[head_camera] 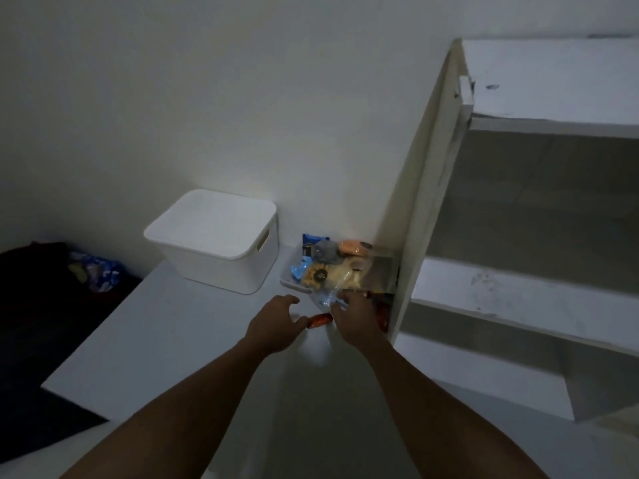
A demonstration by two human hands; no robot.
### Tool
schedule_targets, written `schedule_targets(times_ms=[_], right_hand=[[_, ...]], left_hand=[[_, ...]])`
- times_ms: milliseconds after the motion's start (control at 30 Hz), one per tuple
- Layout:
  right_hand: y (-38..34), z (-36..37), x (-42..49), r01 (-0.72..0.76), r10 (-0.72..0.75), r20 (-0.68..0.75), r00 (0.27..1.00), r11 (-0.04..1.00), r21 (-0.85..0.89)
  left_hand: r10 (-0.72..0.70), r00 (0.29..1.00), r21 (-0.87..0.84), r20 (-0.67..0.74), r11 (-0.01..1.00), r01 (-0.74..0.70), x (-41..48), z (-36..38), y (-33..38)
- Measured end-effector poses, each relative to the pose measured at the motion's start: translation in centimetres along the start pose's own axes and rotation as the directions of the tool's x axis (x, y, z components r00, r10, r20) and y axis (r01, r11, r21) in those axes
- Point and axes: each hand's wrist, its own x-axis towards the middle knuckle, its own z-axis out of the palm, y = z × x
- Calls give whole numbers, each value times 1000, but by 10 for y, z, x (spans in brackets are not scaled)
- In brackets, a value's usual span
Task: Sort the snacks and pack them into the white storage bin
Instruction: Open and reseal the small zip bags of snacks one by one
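As seen from the head view, in dim light, the entries run thus.

White storage bin (214, 236): lid on, at the back of the desk (166, 340) against the wall, well beyond both hands and off to their left.

Tray (289, 282): shallow, just right of the bin, heaped with snacks, among them blue packets (300, 269), an orange round piece (351, 247) and pale biscuits (342, 273). Its near edge lies just past the fingertips.

Orange-red snack (320, 320): flat on the desk between the two hands, its left end at the left thumb; contact cannot be told.

Left hand (276, 323): fingers spread and relaxed, holding nothing, near the tray's front.

Right hand (356, 323): back upward, fingers curled on a clear packet (328, 299) at the tray's near edge.

Red packet (382, 319): just right of the right hand, partly hidden.

Shelf unit (432, 202): right of the desk, side panel close beside the tray.

Blue patterned bag (100, 271): on a dark surface left of the desk.
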Motion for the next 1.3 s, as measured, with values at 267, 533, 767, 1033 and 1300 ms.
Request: schedule_targets(times_ms=[267,533,767,1033,1300], right_hand=[[17,16,35,-91,95,-76,993,994,59],[23,65,59,-283,324,-245,914,941,187],[15,95,69,-406,519,-362,774,846,345],[-23,98,66,-228,350,-542,764,932,281],[-89,60,68,-2,177,-590,788,958,285]], left_hand=[[230,972,-47,54,973,-228,89,0,10],[502,827,-96,256,864,-495,162,8,21],[576,753,-129,320,813,-567,187,15,20],[573,779,-276,253,815,-510,197,-18,-1],[403,914,-435,45,832,-345,191,-82,-19]])
